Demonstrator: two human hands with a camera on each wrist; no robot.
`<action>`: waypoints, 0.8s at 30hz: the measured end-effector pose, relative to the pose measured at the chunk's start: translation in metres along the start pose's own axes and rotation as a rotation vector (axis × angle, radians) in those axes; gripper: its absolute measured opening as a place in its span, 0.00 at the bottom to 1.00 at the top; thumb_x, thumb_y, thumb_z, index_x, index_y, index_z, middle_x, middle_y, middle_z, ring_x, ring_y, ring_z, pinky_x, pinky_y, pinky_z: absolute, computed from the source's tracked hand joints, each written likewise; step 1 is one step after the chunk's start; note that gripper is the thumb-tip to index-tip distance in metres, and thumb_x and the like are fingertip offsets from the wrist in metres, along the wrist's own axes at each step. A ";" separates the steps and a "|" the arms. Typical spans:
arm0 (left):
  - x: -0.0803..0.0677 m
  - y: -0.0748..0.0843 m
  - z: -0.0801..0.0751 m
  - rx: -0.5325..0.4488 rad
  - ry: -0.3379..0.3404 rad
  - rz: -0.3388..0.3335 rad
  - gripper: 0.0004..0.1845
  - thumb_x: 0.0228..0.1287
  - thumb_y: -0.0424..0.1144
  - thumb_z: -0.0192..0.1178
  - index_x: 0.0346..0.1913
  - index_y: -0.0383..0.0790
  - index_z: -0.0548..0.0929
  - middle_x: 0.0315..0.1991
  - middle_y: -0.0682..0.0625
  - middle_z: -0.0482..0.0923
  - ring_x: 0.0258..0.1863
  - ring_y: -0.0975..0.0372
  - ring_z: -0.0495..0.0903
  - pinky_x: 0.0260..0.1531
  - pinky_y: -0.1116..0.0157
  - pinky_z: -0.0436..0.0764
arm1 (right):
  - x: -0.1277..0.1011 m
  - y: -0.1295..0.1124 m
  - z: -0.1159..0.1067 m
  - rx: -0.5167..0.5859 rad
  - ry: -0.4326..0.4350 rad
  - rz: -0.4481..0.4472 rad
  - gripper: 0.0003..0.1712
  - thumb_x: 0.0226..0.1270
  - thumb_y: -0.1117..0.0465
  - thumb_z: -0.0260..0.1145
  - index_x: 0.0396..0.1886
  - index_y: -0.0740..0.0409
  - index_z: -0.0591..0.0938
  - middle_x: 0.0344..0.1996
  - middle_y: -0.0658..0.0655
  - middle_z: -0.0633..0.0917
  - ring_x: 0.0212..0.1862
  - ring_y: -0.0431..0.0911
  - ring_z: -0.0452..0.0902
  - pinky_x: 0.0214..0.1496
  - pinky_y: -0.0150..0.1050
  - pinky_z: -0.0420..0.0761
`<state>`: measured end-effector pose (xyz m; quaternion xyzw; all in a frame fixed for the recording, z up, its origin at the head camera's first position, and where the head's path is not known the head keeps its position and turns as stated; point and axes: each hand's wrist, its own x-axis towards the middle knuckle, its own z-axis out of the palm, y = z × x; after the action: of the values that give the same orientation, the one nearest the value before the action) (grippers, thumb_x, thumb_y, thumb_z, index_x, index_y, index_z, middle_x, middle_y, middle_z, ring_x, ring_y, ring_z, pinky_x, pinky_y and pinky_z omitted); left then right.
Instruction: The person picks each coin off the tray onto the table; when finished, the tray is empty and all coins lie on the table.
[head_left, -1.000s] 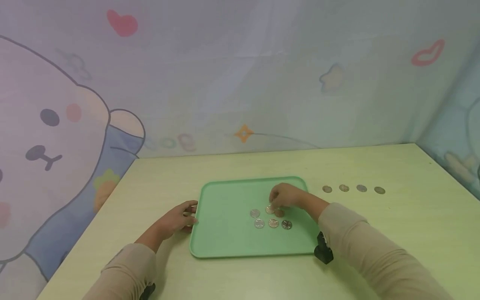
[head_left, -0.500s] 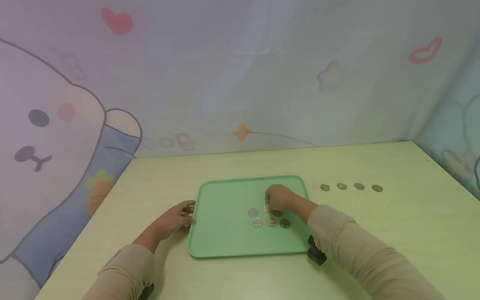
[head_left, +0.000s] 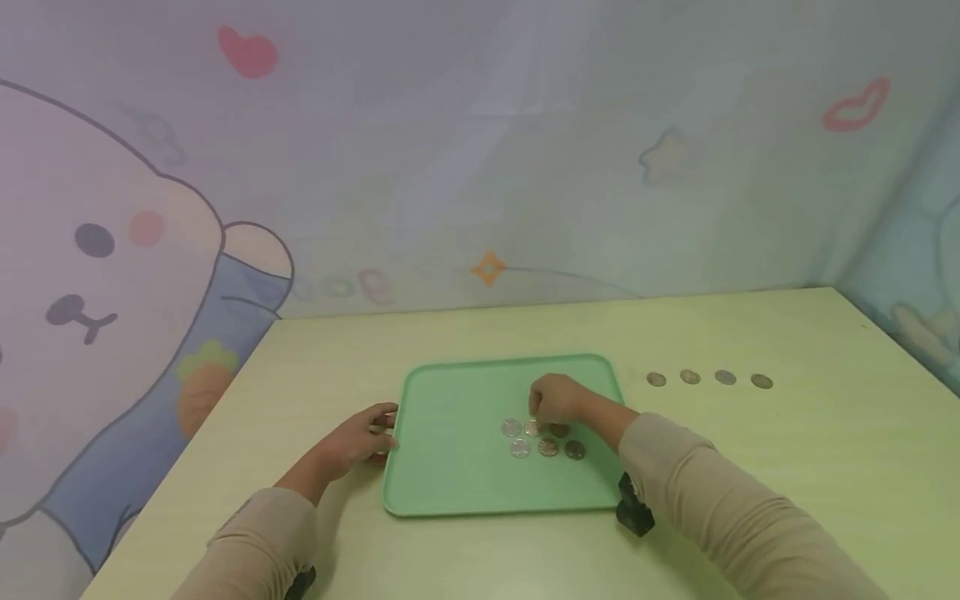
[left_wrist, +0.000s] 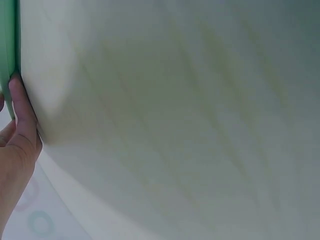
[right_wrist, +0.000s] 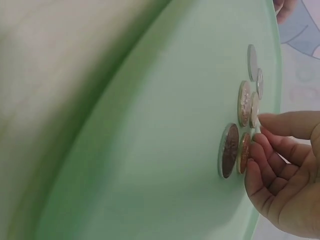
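Several coins lie in two rows on the green tray (head_left: 450, 483). My right hand (head_left: 557, 398) is over the back row, and its thumb and fingertips hold the edge of a pale gold coin (right_wrist: 255, 110), the middle one of that row. A copper coin (right_wrist: 244, 152) lies just under the curled fingers, partly hidden in the head view. To its left is a silver coin (head_left: 512, 427). The front row has a silver coin (head_left: 520, 448), a gold-toned coin (head_left: 548, 447) and a dark coin (head_left: 574, 450). My left hand (head_left: 356, 442) touches the tray's left rim with fairly straight fingers.
Beyond the tray's right side, several more coins (head_left: 690, 377) lie in a row on the pale table (head_left: 465, 554). A printed cloth backdrop (head_left: 450, 167) stands behind the table and along its sides.
My right hand has shifted slightly left and toward me, sliding the middle back-row coin closer to the silver one and level with the row. The left hand stays at the rim.
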<state>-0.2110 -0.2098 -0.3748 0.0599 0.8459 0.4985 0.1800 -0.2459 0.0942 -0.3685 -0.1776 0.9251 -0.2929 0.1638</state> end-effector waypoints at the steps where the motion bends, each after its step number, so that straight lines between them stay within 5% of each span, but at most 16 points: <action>1: 0.000 0.000 0.000 -0.001 0.000 -0.002 0.29 0.55 0.26 0.50 0.61 0.29 0.55 0.53 0.34 0.59 0.47 0.50 0.68 0.36 0.58 0.76 | -0.001 0.000 0.000 0.002 -0.005 0.002 0.05 0.48 0.69 0.64 0.24 0.62 0.75 0.17 0.53 0.75 0.19 0.43 0.69 0.23 0.33 0.71; 15: 0.002 -0.002 0.002 -0.021 0.029 -0.026 0.29 0.55 0.24 0.50 0.61 0.29 0.56 0.52 0.34 0.59 0.48 0.49 0.66 0.36 0.59 0.76 | -0.006 -0.011 0.003 -0.099 -0.018 -0.047 0.07 0.46 0.70 0.65 0.21 0.60 0.74 0.19 0.52 0.73 0.18 0.42 0.66 0.24 0.33 0.70; 24: 0.004 -0.004 0.001 -0.035 0.014 -0.015 0.29 0.56 0.25 0.50 0.61 0.29 0.55 0.53 0.34 0.59 0.48 0.49 0.67 0.37 0.58 0.76 | -0.002 -0.002 -0.002 0.014 0.035 -0.111 0.06 0.49 0.69 0.63 0.22 0.59 0.74 0.22 0.51 0.73 0.27 0.43 0.67 0.28 0.34 0.70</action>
<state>-0.2138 -0.2100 -0.3796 0.0468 0.8388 0.5121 0.1788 -0.2445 0.0951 -0.3650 -0.2221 0.9145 -0.3111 0.1323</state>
